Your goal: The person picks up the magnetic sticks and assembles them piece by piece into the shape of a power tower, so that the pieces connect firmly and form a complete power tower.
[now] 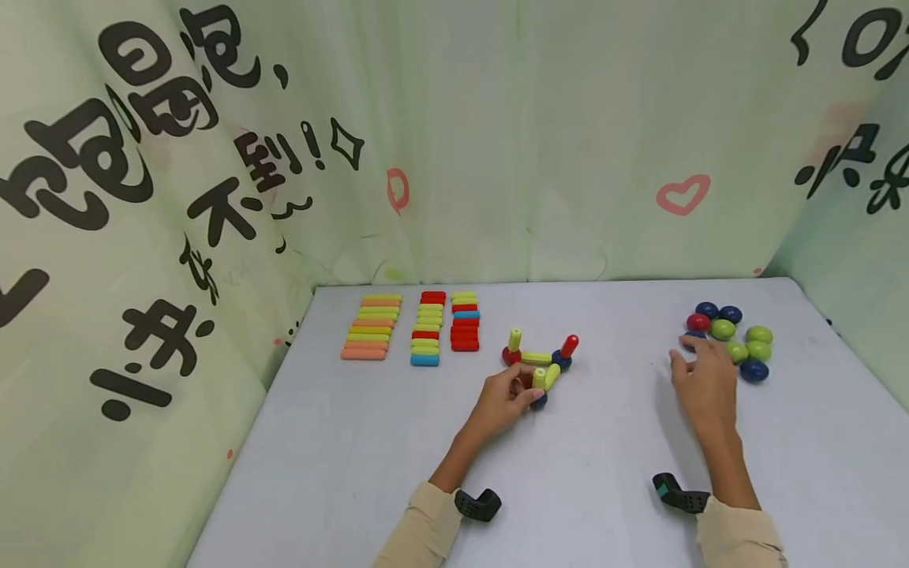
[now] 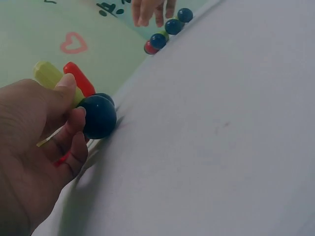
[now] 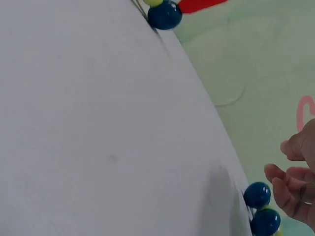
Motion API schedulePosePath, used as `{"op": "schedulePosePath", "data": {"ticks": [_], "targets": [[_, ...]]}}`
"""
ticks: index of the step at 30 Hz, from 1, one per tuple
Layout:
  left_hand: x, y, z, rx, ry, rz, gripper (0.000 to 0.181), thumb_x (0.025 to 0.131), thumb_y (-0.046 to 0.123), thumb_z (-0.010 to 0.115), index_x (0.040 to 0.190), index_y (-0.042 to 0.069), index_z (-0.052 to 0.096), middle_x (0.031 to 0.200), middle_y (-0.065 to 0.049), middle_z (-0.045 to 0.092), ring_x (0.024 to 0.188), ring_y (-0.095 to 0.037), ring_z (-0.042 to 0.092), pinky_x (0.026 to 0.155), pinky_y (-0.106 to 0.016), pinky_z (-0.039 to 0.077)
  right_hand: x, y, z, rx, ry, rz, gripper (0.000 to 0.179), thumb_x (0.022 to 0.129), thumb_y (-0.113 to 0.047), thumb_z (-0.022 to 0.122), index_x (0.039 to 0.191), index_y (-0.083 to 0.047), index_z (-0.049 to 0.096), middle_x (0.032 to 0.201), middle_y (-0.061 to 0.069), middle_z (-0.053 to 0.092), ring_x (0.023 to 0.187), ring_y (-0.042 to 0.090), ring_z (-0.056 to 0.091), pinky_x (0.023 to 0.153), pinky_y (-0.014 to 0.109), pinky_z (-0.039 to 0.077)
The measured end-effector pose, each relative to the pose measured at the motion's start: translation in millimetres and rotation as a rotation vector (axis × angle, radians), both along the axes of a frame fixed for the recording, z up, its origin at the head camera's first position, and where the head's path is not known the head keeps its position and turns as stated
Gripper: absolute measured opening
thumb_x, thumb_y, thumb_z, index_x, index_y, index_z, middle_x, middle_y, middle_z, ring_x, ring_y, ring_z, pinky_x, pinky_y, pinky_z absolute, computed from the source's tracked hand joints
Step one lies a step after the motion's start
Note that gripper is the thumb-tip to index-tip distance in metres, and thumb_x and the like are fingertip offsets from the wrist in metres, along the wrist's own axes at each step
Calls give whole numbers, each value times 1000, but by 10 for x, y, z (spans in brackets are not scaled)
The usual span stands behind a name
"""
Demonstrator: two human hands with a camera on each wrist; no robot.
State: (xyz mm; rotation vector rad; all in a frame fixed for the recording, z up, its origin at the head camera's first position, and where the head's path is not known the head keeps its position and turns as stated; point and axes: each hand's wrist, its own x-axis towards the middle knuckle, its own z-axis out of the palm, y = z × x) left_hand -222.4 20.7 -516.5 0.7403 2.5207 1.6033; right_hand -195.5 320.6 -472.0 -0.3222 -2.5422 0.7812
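My left hand [image 1: 500,402] grips the near corner of a frame of sticks and balls, at an upright yellow-green stick [image 1: 540,379] and a dark blue ball [image 2: 100,117]. The frame's far side has a red ball [image 1: 510,357] and a blue ball [image 1: 562,362], joined by a yellow-green stick [image 1: 536,358]. A yellow-green stick stands on the red ball, and a red stick [image 1: 570,345] rises tilted from the blue one. Something red shows partly behind the left fingers. My right hand [image 1: 710,386], fingers loosely bent, hovers at the loose balls [image 1: 723,330]; nothing shows in its grasp.
Sticks lie in three columns at the back left: a yellow-green and orange one [image 1: 371,327], a mixed one [image 1: 428,327] and a shorter one [image 1: 465,323]. The loose balls are blue, green and red. Printed curtains [image 1: 525,158] hang along the white table [image 1: 604,473].
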Motion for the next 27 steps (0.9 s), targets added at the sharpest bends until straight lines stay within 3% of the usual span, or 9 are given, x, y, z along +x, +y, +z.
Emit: {"op": "schedulePosePath", "data": {"ticks": [3,8,14,19,27], "targets": [[-10,-1,-5,-6,-10,1,27,91,21,69,115,9,62,98,-5,66,71,-1,50,62,-14,46,-10,119,-19,27,-36,-58,37,98,-9,54,129,11,54,131,34,48,111,49,51,93,61,43],[-3,5,-18,-30,-17,18,31,89,21,72,117,9,65,94,-2,65,72,-1,49,62,-13,45,-32,223,-98,89,-92,-76,35,96,-7,55,125,13,56,126,36,49,114,53,49,87,64,46],[25,39,-9,-95,73,61,29,87,22,75,111,7,68,98,-1,61,74,-1,48,64,-12,45,-43,284,-137,50,-171,-118,41,97,-9,53,134,10,49,132,38,41,116,56,45,91,68,42],[56,69,14,-165,125,108,30,86,25,76,108,5,70,104,0,55,73,0,46,63,-10,43,-36,351,-148,-8,-155,-207,43,98,-9,50,135,12,46,134,38,36,110,58,45,90,67,40],[72,68,22,-186,58,137,33,86,30,76,112,10,70,88,3,48,77,-2,45,61,-12,41,21,488,-167,-58,-226,-189,43,95,-5,52,132,16,47,131,43,35,117,58,39,97,67,36]]}}
